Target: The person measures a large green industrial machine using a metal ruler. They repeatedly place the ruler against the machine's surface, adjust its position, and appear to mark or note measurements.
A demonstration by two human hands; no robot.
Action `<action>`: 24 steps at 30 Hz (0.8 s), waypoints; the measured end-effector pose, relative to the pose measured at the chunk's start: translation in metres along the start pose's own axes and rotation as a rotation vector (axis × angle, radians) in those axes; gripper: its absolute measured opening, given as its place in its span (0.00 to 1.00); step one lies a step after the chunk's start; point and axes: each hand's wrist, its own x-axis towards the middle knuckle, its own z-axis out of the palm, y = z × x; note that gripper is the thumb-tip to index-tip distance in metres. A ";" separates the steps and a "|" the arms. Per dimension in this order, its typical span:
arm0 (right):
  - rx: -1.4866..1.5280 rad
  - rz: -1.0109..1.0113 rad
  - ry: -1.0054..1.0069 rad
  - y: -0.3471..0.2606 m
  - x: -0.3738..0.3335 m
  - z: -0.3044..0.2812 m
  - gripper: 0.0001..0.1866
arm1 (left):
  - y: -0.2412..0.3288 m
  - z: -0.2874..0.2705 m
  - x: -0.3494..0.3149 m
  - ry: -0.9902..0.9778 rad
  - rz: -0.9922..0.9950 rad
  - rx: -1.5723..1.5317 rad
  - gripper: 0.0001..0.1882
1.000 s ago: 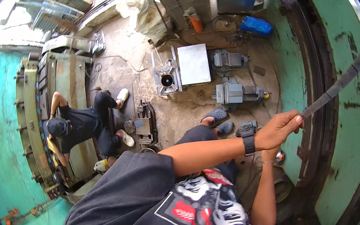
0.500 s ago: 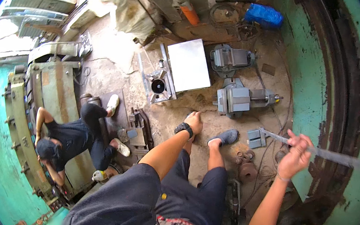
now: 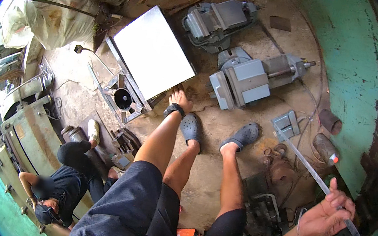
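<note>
My right hand point(image 3: 328, 218) is closed round a long, narrow flat metal strip point(image 3: 309, 166). The strip slants from beside a small grey vise point(image 3: 286, 125) down to the lower right. My left hand point(image 3: 181, 102), with a black band on its wrist, reaches to the near edge of a white square-topped stand point(image 3: 155, 52). Its fingers look stretched out, and nothing shows in them; whether they touch the edge I cannot tell. Against the stand's left side sits a metal frame with a round dark opening point(image 3: 122, 99).
Two large grey machine vises point(image 3: 246, 80) point(image 3: 218, 21) stand on the floor right of the stand. Rusty round metal parts point(image 3: 281, 171) and cables lie near the green wall point(image 3: 337, 61). At the left, a person point(image 3: 73, 181) in dark clothes reclines by a machine. My feet wear grey clogs point(image 3: 243, 135).
The view has shifted, bringing the stand and vises closer. My left hand has moved forward to the stand's edge. My right hand and the strip have swung lower, the strip now slanting.
</note>
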 end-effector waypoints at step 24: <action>0.090 0.022 -0.123 -0.036 -0.012 -0.022 0.19 | 0.038 0.024 -0.116 0.219 0.155 -0.236 0.23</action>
